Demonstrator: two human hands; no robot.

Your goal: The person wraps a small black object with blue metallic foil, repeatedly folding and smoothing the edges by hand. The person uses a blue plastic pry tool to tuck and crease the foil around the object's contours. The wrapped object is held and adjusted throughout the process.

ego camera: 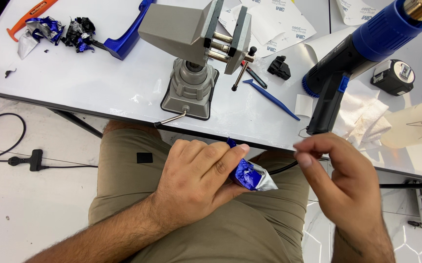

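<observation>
**Blue-wrapped piece gripped over the lap, below the table edge**

The left hand (198, 178) is held palm-down over the lap, its fingers curled and pressed around a small piece wrapped in shiny blue film with a silver end (251, 174); the thumb is laid along the top of the piece. The wrapped piece is kept just below the near edge of the white glossy table (89, 83), above the khaki shorts (123, 170).

The right hand (340, 178) is raised just beside it, thumb and forefinger pressed together at the tips; whether anything is pinched between them cannot be told.

On the table a grey metal bench vise on a suction base (194, 46) is seen, its jaws parted. A blue and black heat gun (362, 53) is laid to its right, a slim blue plastic pry tool (269, 97) between them. Crumpled blue and silver film scraps (57, 31) are heaped at the far left corner.
</observation>
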